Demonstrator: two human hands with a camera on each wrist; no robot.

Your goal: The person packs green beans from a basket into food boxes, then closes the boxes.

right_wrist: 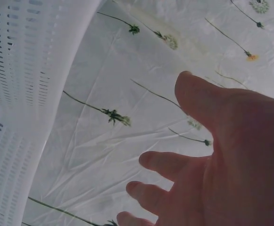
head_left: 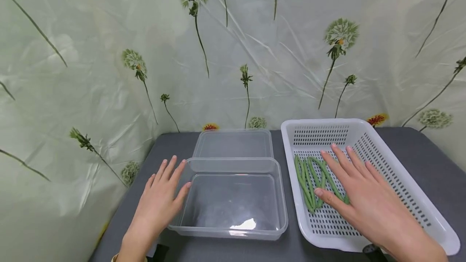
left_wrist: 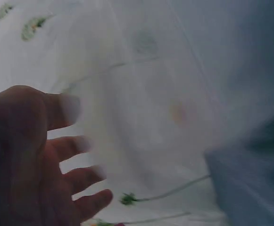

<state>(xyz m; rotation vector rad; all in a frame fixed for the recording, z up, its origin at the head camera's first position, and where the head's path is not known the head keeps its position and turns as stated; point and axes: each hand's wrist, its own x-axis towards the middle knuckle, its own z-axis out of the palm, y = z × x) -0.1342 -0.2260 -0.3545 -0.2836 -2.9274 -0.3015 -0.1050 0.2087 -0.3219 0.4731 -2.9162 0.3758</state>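
Note:
My left hand (head_left: 160, 197), fingers spread and holding nothing, is over the left side of a clear plastic container (head_left: 233, 201). The container has nothing inside it. Over the white perforated basket (head_left: 397, 165) on the right is my right hand (head_left: 367, 193), palm down with its fingers extended. Several green beans (head_left: 309, 181) lie in the basket's left half, partly hidden behind the right thumb and fingers. In the right wrist view the fingers (right_wrist: 170, 165) stand apart beside the basket wall (right_wrist: 33, 103). The left wrist view shows the left fingers (left_wrist: 82, 179) relaxed with a blurred translucent surface beyond.
Behind the container lies a clear flat lid (head_left: 233, 144). Everything stands on a dark grey table (head_left: 174, 144). A pale curtain (head_left: 255, 43) printed with dandelions hangs behind the table and along its left side.

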